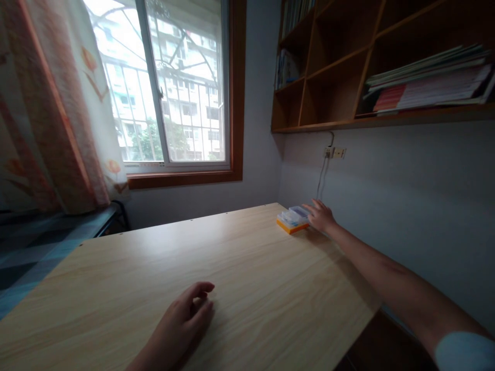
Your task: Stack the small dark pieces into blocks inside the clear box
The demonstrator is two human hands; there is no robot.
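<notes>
A small flat box (pixel 291 220) with an orange base and a clear lid lies near the far right corner of the light wooden desk (pixel 240 278). My right hand (pixel 320 215) reaches out along the wall and rests against the box's right side, fingers stretched over it. Its grip on the box is not clear. My left hand (pixel 185 315) lies on the desk near the front, fingers loosely curled, thumb apart, holding nothing.
A wooden shelf unit (pixel 348 62) with stacked books (pixel 429 80) hangs above the desk on the right wall. A wall socket with a cable (pixel 333 152) sits behind the box. A window (pixel 170 87) and a patterned curtain (pixel 50 103) are at the left.
</notes>
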